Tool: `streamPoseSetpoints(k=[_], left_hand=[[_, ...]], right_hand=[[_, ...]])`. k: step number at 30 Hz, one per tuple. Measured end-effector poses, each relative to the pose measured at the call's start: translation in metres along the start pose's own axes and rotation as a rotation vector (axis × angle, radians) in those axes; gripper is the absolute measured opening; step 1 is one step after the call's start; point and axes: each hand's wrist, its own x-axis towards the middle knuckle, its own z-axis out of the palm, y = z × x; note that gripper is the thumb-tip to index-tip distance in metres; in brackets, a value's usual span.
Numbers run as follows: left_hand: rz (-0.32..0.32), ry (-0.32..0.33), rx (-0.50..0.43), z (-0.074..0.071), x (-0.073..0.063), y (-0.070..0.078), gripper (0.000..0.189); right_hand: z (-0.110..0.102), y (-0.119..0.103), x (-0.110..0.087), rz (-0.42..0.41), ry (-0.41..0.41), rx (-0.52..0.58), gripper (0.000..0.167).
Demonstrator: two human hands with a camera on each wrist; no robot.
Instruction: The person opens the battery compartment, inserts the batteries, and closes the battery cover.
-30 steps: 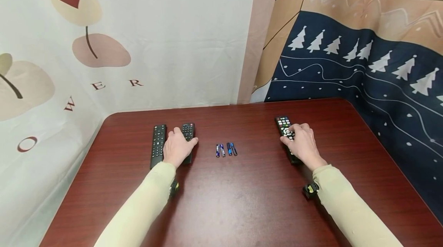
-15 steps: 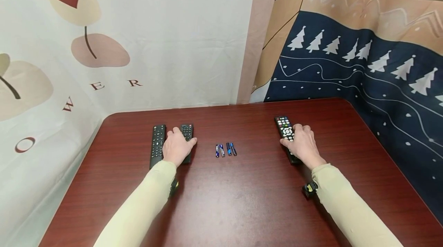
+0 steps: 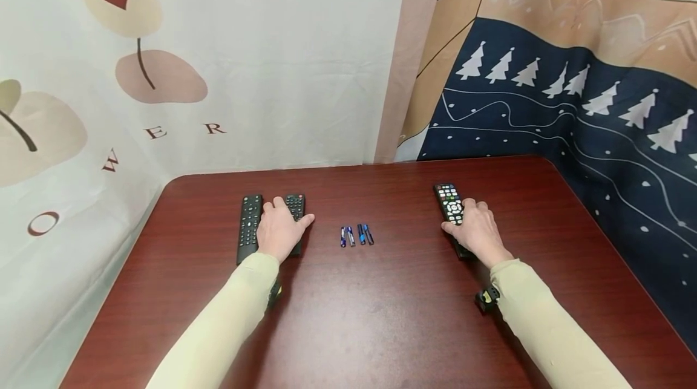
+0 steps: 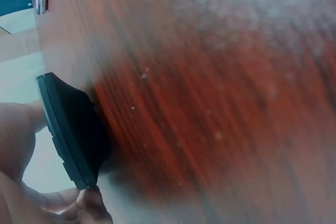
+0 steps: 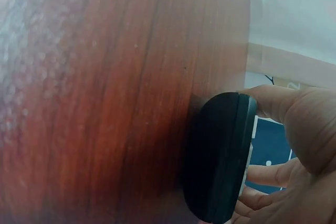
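My left hand lies over a black remote at the table's left, thumb along its right edge. In the left wrist view, thumb and fingers clasp that remote from both sides. A second black remote lies untouched just left of it. My right hand covers the lower half of a remote with coloured buttons on the right. The right wrist view shows its thumb and curled fingers round that remote's end. Several small blue batteries lie in a row between my hands.
The dark red wooden table has rounded far corners. Patterned cloth hangs close behind it and along the right side. Small wrist cameras sit under both cream sleeves.
My right hand's fingers have drawn back a little along the remote, uncovering more buttons. The left hand and the batteries have hardly moved.
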Motion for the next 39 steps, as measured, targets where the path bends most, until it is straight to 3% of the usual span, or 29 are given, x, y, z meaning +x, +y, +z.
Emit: streamPoseSetpoints(k=[15, 28, 39], left_hand=[[0.141, 0.128, 0.080, -0.003, -0.010, 0.006, 0.072], [0.201, 0.160, 0.063, -0.004, -0.018, 0.012, 0.068], [0.240, 0.196, 0.029, -0.002, -0.024, 0.015, 0.063]], right_hand=[[-0.003, 0.001, 0.000, -0.004, -0.009, 0.068, 0.068], [-0.002, -0.008, -0.006, -0.080, 0.041, 0.166, 0.061], [0.001, -0.022, -0.013, -0.080, 0.023, 0.291, 0.053]])
